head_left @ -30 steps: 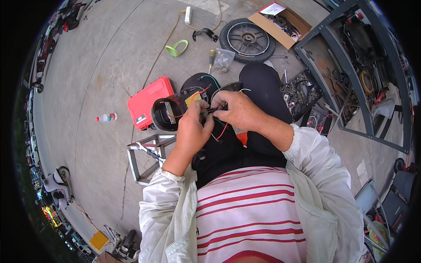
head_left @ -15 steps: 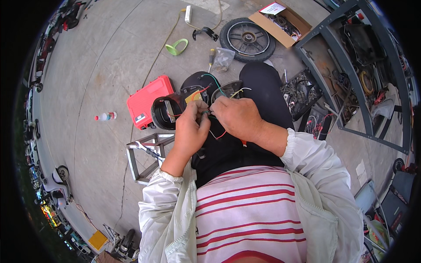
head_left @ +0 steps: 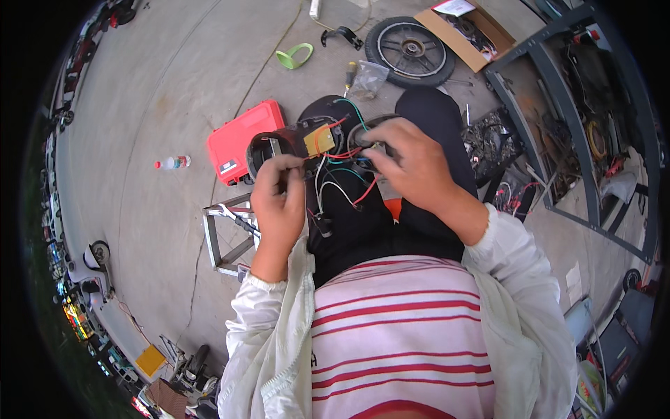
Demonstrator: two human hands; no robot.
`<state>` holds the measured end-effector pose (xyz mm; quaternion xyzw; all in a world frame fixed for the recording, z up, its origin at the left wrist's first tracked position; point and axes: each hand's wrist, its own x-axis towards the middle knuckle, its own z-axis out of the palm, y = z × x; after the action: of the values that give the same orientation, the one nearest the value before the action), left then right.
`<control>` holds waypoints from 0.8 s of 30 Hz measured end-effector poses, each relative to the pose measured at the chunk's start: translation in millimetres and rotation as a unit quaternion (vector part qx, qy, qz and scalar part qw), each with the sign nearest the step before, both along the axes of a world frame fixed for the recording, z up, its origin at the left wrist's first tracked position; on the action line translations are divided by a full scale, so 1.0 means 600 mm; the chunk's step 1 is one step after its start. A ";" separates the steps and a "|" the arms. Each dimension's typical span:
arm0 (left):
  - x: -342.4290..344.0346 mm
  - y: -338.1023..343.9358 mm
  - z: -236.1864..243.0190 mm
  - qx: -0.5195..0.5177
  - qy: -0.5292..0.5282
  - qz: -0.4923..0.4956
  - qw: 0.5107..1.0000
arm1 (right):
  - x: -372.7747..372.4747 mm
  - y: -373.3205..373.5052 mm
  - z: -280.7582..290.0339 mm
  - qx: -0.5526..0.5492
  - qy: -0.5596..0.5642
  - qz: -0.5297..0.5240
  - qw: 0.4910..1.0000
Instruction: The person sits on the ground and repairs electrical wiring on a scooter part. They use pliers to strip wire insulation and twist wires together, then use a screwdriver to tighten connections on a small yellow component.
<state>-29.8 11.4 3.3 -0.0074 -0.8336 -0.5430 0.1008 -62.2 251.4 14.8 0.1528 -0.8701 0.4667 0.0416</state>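
An opened black housing (head_left: 264, 148) with a yellow board (head_left: 319, 140) rests across my lap, and red, green and white wires (head_left: 333, 180) come out of it. My left hand (head_left: 278, 199) is at its near left side, fingers curled and fingertips at the orange end of a thin red wire (head_left: 328, 155). My right hand (head_left: 415, 162) is over the right part, its fingers bent around the wires there and smeared by motion. What lies between the right fingertips is partly hidden. A black connector (head_left: 322, 226) hangs from a white wire over my thigh.
A red case (head_left: 244, 136) lies left of my knee, near a metal frame stool (head_left: 222, 241) with a wrench (head_left: 239, 220) on it. Ahead are a screwdriver (head_left: 350, 75), plastic bag (head_left: 368, 80), wheel (head_left: 410, 52) and cardboard box (head_left: 485, 50). A metal rack (head_left: 541, 115) stands right.
My hands, close together before at the wires, have moved apart, left hand to the left and right hand to the right. More of the board and wires shows. The whole view has shifted slightly.
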 end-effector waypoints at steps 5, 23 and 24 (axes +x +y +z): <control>0.049 -0.021 0.015 0.048 -0.049 0.118 0.991 | 0.028 0.035 0.000 -0.059 -0.039 0.016 0.997; 0.064 -0.009 -0.006 -0.008 -0.294 -0.036 0.955 | 0.060 0.019 -0.008 0.035 0.032 0.092 0.995; 0.061 -0.013 -0.008 0.044 -0.302 -0.049 0.951 | 0.058 0.024 -0.015 0.033 0.043 0.089 0.995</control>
<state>7.0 3.8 -1.7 0.1211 -0.7986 -0.5605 -0.1825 -27.5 265.9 5.6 0.2510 -0.8653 0.4326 0.0323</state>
